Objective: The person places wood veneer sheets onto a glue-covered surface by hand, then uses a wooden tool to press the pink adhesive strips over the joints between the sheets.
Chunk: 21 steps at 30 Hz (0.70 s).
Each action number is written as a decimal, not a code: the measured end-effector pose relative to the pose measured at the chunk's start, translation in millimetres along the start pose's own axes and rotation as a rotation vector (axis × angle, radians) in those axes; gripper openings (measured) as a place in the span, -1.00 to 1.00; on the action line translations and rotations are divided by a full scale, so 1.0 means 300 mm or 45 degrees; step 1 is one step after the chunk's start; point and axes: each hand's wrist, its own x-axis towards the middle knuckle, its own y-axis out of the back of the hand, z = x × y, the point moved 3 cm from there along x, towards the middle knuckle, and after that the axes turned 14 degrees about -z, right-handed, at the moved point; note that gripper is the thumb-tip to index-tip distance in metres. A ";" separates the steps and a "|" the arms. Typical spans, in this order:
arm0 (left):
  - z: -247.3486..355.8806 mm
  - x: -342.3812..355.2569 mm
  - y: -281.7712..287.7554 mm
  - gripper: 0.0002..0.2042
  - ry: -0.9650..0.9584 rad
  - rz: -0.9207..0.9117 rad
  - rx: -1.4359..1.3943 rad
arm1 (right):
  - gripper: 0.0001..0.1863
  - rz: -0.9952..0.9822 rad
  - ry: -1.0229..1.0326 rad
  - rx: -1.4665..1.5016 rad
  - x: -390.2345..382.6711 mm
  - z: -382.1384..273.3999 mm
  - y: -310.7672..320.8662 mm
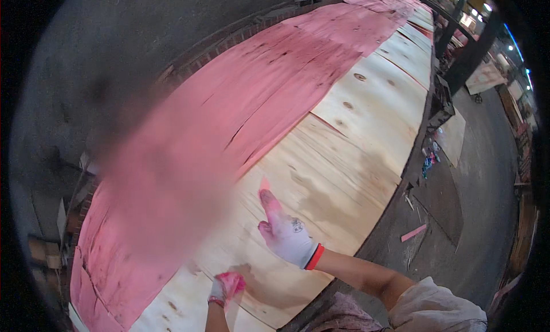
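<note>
Pink-stained wood veneer sheets [275, 74] and bare pale veneer sheets [372, 97] lie side by side along a long surface in front of me. My right hand [286, 232], in a white glove with pink-stained fingers and a red cuff, reaches over the pale sheets with fingers stretched forward and thumb apart. At its fingertip is a small pink scrap [264, 184]; whether the finger touches it I cannot tell. Nearer and to the left, my gloved left hand [228, 285] has curled, pink-stained fingers low over the pale veneer. What they hold, if anything, is unclear.
A blurred patch hides part of the pink sheets at left. On the floor at right lie a pink strip [413, 233], pale splinters and a dark board [441, 206]. A dark metal post [474, 51] stands at the far right, beyond the sheets' edge.
</note>
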 end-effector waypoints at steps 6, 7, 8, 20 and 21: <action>0.096 0.296 0.141 -0.78 -0.263 0.256 -1.018 | -0.33 -0.155 0.045 -0.324 0.334 0.069 -0.073; 0.100 0.307 0.132 -0.77 -0.294 0.208 -1.086 | -0.33 -0.284 -0.019 -0.316 0.417 0.091 -0.102; 0.093 0.304 0.122 -0.76 -0.233 0.242 -1.169 | -0.32 -0.197 0.068 -0.398 0.500 0.082 -0.132; 0.219 0.195 0.111 -0.74 0.076 0.434 -0.993 | -0.25 -0.274 0.215 -0.813 1.415 -0.184 -0.755; 0.232 0.195 0.118 -0.74 -0.020 0.418 -1.043 | -0.25 -0.259 0.243 -0.793 1.467 -0.190 -0.817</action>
